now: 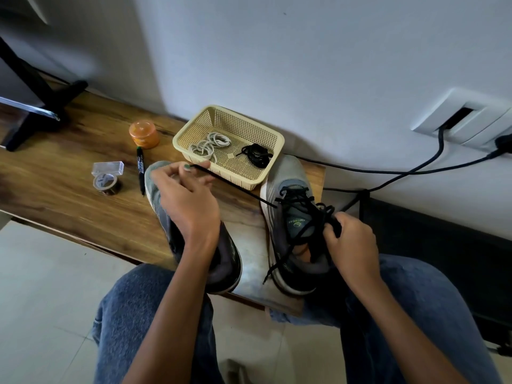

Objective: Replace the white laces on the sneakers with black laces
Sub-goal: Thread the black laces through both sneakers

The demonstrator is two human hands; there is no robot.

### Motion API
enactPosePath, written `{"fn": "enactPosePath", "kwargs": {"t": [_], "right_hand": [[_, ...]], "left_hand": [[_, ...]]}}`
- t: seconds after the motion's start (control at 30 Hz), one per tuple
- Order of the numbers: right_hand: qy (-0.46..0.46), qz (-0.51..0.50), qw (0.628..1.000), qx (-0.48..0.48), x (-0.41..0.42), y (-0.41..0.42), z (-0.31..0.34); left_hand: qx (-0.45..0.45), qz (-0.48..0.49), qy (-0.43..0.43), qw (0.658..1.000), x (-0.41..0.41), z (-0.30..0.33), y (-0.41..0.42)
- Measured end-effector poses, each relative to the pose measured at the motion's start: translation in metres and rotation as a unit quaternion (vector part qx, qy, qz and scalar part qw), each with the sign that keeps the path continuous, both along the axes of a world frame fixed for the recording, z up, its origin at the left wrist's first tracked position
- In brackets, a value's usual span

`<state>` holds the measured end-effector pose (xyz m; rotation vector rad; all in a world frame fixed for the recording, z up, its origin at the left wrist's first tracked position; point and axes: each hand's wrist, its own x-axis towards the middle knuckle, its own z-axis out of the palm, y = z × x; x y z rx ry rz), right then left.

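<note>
Knees in blue jeans [155,309] sit nearest the lens, both forearms reaching over them to the wooden table [69,173]. Right hand [350,242] is curled around a bunch of the black lace [302,209] at the collar of the right sneaker [293,225]; left hand [182,195] pinches the other end of that lace, drawn taut and slanting up-left across the left sneaker [194,234], which sits under that hand and appears unlaced. Risk, as judged: pulling the long end too hard could drag the lace unevenly through the eyelets, leaving 1 end short for tying; the loose tail hanging off the near side of the right sneaker could also snag. The shoe sits near the table edge and may slide under tension. The beige basket [257,134], just behind both sneakers, holds 2 coiled white laces [210,144] and 1 bundled spare black lace [256,153], apart from either hand.
</note>
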<state>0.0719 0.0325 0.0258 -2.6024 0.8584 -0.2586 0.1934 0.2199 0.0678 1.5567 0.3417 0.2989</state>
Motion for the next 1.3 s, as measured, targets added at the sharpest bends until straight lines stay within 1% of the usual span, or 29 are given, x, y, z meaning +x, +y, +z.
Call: {"fn": "enactPosePath", "kwargs": {"t": [0.1, 0.17, 0.23, 0.27, 0.3, 0.33, 0.4, 0.43, 0.47, 0.5, 0.53, 0.57, 0.67, 0.7, 0.73, 0.83, 0.9, 0.97, 1.07, 1.13, 1.17, 1.23, 1.3], "right_hand": [[-0.006, -0.005, 1.0, 0.011, 0.0, -0.001, 0.0], [-0.008, -0.004, 1.0, 0.012, 0.001, 0.0, 0.001], [-0.007, 0.0, 1.0, 0.007, 0.001, 0.001, 0.001], [-0.006, -0.001, 1.0, 0.004, 0.001, 0.001, 0.001], [-0.006, -0.001, 1.0, 0.0, 0.001, 0.001, 0.001], [-0.007, -0.001, 1.0, -0.004, 0.001, 0.002, 0.0], [-0.008, 0.004, 1.0, -0.011, 0.001, 0.003, 0.0], [-0.009, 0.007, 1.0, -0.013, 0.001, 0.003, 0.0], [-0.009, 0.009, 1.0, -0.015, 0.001, 0.003, 0.0], [-0.01, 0.012, 1.0, -0.016, 0.001, 0.003, 0.0], [-0.011, 0.013, 1.0, -0.016, 0.001, 0.002, -0.001], [-0.013, 0.016, 1.0, -0.016, 0.001, 0.002, -0.001], [-0.021, 0.022, 0.999, -0.014, 0.0, 0.002, -0.001], [-0.024, 0.024, 0.999, -0.012, 0.0, 0.002, -0.001], [-0.025, 0.025, 0.999, -0.01, 0.0, 0.002, -0.001], [-0.02, 0.022, 0.999, -0.011, 0.0, 0.002, -0.002], [-0.018, 0.019, 1.0, -0.014, 0.0, 0.001, -0.002], [-0.019, 0.015, 1.0, -0.015, 0.0, 0.001, -0.003], [-0.018, 0.003, 1.0, -0.015, -0.001, -0.003, -0.005], [-0.022, -0.006, 1.0, -0.01, -0.002, -0.007, -0.006], [-0.022, -0.006, 1.0, -0.009, -0.003, -0.007, -0.006], [-0.022, 0.001, 1.0, -0.013, -0.003, -0.005, -0.006], [-0.023, 0.01, 0.999, -0.022, -0.002, -0.003, -0.005]], "left_hand": [[-0.063, 0.084, -0.068, 0.992, 0.005, 0.006, 0.007], [-0.108, 0.127, -0.091, 0.982, 0.008, 0.008, 0.012], [-0.139, 0.137, -0.095, 0.976, 0.01, 0.006, 0.014], [-0.133, 0.125, -0.088, 0.979, 0.01, 0.004, 0.014], [-0.111, 0.098, -0.079, 0.986, 0.009, 0.001, 0.013], [-0.068, 0.062, -0.068, 0.993, 0.007, -0.001, 0.011], [0.052, -0.037, -0.044, 0.997, 0.001, -0.003, 0.004], [0.131, -0.092, -0.037, 0.986, -0.002, -0.004, -0.001], [0.225, -0.137, -0.043, 0.964, -0.006, -0.007, -0.005], [0.313, -0.172, -0.051, 0.933, -0.01, -0.011, -0.01], [0.379, -0.202, -0.058, 0.901, -0.014, -0.014, -0.013], [0.422, -0.236, -0.062, 0.873, -0.015, -0.018, -0.016], [0.471, -0.341, -0.07, 0.811, -0.019, -0.025, -0.021], [0.482, -0.361, -0.064, 0.796, -0.021, -0.026, -0.023], [0.488, -0.371, -0.058, 0.788, -0.022, -0.027, -0.024], [0.487, -0.37, -0.048, 0.79, -0.021, -0.028, -0.026], [0.497, -0.35, -0.049, 0.793, -0.021, -0.029, -0.027], [0.499, -0.301, -0.045, 0.811, -0.019, -0.025, -0.026], [0.486, -0.181, -0.009, 0.855, -0.011, -0.019, -0.016], [0.477, -0.127, 0.0, 0.87, -0.003, -0.018, -0.006], [0.471, -0.127, 0.0, 0.873, -0.001, -0.017, -0.004], [0.464, -0.187, -0.009, 0.866, -0.005, -0.018, -0.009], [0.467, -0.292, -0.033, 0.834, -0.014, -0.022, -0.021]]}}
